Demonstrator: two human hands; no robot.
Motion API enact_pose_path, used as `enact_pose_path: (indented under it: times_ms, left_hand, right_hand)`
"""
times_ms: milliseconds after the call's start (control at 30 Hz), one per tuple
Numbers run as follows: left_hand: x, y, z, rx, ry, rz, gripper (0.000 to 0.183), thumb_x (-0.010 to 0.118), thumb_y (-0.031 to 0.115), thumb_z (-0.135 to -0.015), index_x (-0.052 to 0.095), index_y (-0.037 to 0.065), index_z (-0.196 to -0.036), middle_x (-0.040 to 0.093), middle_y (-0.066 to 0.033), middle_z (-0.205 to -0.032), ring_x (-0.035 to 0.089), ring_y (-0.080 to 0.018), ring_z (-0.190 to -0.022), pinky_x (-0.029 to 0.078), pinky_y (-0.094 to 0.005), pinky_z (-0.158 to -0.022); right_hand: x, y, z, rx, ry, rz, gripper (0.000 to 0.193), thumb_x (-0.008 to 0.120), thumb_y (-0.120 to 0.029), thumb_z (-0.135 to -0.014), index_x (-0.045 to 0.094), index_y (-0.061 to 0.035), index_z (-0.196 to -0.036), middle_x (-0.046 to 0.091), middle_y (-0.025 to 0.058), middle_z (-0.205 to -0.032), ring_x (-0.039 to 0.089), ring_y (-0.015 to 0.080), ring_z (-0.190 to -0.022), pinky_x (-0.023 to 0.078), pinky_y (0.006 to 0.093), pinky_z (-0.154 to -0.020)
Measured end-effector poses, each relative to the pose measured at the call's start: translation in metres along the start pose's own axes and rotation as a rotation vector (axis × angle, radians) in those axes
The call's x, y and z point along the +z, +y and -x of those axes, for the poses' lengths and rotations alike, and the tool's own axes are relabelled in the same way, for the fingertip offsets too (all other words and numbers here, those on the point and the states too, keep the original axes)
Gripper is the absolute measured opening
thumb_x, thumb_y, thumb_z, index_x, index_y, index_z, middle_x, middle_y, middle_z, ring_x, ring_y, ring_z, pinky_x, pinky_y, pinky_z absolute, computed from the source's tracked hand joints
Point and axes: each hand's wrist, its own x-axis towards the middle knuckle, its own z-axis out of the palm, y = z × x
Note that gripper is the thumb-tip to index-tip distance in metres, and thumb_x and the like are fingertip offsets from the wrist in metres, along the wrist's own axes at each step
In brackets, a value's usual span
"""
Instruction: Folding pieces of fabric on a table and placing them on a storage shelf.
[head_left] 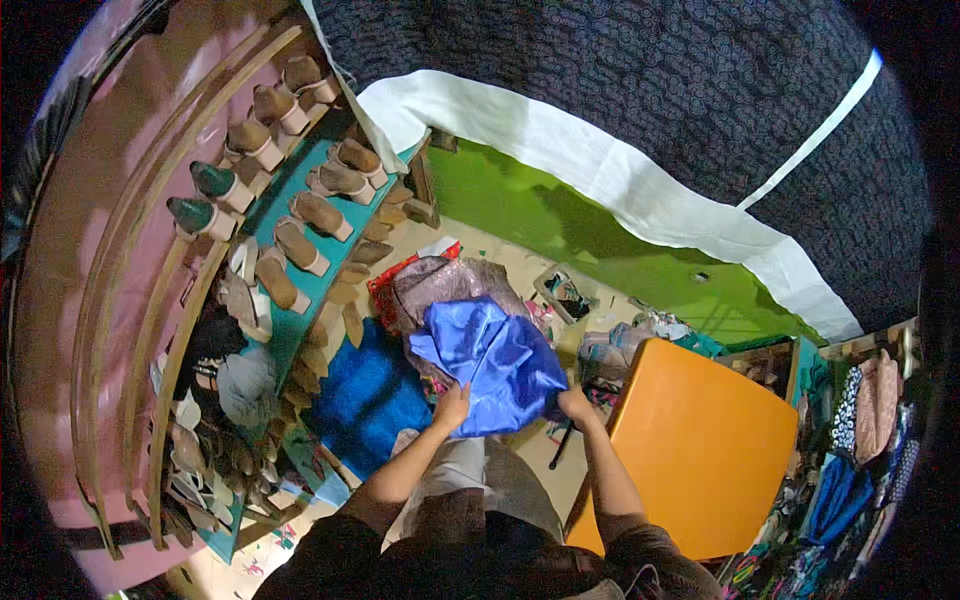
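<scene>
A shiny blue satin cloth (500, 365) is stretched between my two hands in front of my legs. My left hand (453, 405) is closed on its near left edge. At the right edge, my right hand (575, 402) grips the same cloth. Beyond the satin lies a heap with a greyish-mauve shimmery fabric (450, 285) and a red patterned piece (385, 292). A darker blue fabric (365, 390) spreads over the floor to the left of my left hand. The satin covers part of the heap.
An orange table (700, 450) stands close on my right. Shelves at left carry several shoe forms (320, 215) on a teal board (290, 300). A small bin of scraps (567, 292) sits by the green wall (560, 215). Folded fabrics (865, 440) are stacked at far right.
</scene>
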Motion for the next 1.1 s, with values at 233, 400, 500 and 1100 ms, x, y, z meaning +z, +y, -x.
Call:
enact_pose_path:
  times_ms: [233, 400, 500, 1100]
  left_hand:
    - [-0.062, 0.048, 0.03, 0.157, 0.493, 0.302, 0.041, 0.039, 0.032, -0.094, 0.052, -0.007, -0.093, 0.056, -0.0319, -0.087, 0.052, -0.0484, -0.085, 0.04, -0.0503, -0.074]
    - [-0.127, 0.058, 0.029, 0.038, 0.372, 1.21, 0.043, 0.044, 0.033, -0.095, 0.051, -0.006, -0.112, 0.058, -0.0093, -0.11, 0.051, -0.0171, -0.101, 0.037, -0.0313, -0.092]
    - [-0.116, 0.021, -0.007, 0.079, 0.327, 1.052, 0.044, 0.048, 0.031, -0.093, 0.048, -0.005, -0.118, 0.056, -0.012, -0.116, 0.05, -0.0211, -0.106, 0.037, -0.0324, -0.092]
    - [-0.008, 0.026, 0.091, -0.226, 0.524, -0.148, 0.041, 0.059, 0.023, -0.074, 0.046, 0.008, -0.11, 0.052, -0.0146, -0.108, 0.054, -0.035, -0.1, 0.046, -0.045, -0.078]
  right_hand:
    - [-0.013, -0.064, 0.015, -0.162, -0.036, 0.208, 0.047, 0.043, -0.003, -0.071, 0.055, 0.0002, -0.116, 0.06, 0.0067, -0.103, 0.052, 0.0179, -0.093, 0.04, 0.0281, -0.086]
    - [-0.033, -0.155, 0.026, -0.132, -0.16, -0.592, 0.052, 0.044, -0.001, -0.068, 0.055, -0.0033, -0.118, 0.057, -0.0007, -0.079, 0.047, 0.0099, -0.066, 0.039, 0.0244, -0.059]
    - [-0.02, -0.139, -0.011, -0.25, 0.085, -0.274, 0.046, 0.046, -0.004, -0.068, 0.057, -0.001, -0.112, 0.061, 0.0076, -0.083, 0.055, 0.0165, -0.075, 0.044, 0.0286, -0.068]
    - [0.037, -0.068, 0.102, -0.499, -0.063, 0.428, 0.039, 0.055, -0.023, -0.08, 0.054, -0.006, -0.115, 0.053, 0.0241, -0.111, 0.051, 0.0406, -0.104, 0.041, 0.0434, -0.089]
